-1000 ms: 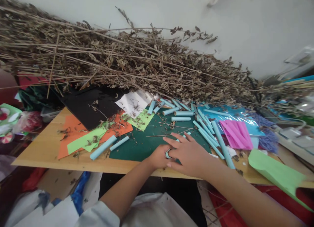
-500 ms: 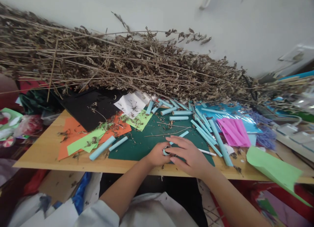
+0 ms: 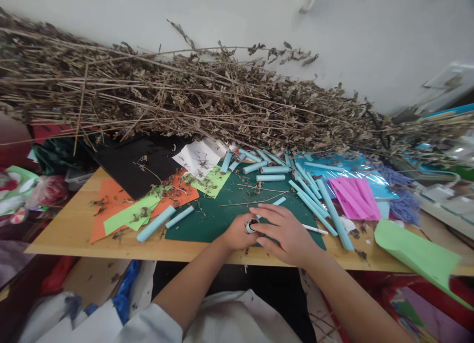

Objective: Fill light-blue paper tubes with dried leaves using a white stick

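My left hand (image 3: 239, 233) is wrapped round a light-blue paper tube (image 3: 249, 229), its open end facing up with dark dry bits inside. My right hand (image 3: 287, 236) reaches over from the right, fingers spread, with fingertips at the tube's mouth. Whether they pinch any crumbs is too small to tell. Both hands are above the front edge of a dark green mat (image 3: 207, 217). Partly hidden behind my right fingers lies another blue tube (image 3: 277, 202). A thin white stick (image 3: 314, 229) pokes out beside the right hand.
Dried leafy stalks (image 3: 207, 96) are heaped along the wall. Several blue tubes (image 3: 272, 177) lie on the mat, more to the right. Orange paper (image 3: 103, 204), a black sheet (image 3: 137, 160), pink strips (image 3: 355, 199) and a green sheet (image 3: 414, 249) overhanging the table edge (image 3: 122, 253) surround them.
Both hands keep nearly the same pose round the tube. More dark material shows in its mouth, and the view has shifted slightly.
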The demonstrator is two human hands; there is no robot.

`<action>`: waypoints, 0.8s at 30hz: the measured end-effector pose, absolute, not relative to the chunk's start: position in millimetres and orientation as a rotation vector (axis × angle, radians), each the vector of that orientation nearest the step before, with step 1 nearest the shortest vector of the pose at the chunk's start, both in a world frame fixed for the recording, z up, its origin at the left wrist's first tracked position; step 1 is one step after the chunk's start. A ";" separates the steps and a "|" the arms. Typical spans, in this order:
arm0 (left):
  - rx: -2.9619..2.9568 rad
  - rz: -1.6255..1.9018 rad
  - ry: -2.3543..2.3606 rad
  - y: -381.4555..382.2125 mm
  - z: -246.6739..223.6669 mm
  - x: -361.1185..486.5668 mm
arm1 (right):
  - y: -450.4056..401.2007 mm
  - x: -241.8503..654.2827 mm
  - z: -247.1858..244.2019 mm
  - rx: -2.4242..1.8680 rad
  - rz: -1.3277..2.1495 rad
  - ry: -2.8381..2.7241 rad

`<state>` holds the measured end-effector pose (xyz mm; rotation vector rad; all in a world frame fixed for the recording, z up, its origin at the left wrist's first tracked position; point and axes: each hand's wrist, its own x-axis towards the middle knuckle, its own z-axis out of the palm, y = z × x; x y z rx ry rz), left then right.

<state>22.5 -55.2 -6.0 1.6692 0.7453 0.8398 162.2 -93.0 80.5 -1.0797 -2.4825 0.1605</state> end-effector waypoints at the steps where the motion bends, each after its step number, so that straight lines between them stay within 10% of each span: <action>1: 1.666 0.841 0.743 -54.9 -6.9 22.3 | -92.5 161.6 81.3 -1.097 0.161 -2.491; 13: 1.637 0.803 0.739 -53.4 -7.5 22.0 | -86.3 148.2 99.7 -1.606 0.406 -2.611; 24: 1.649 0.810 0.748 -55.9 -1.6 22.6 | -86.2 179.9 87.2 -1.187 0.441 -2.365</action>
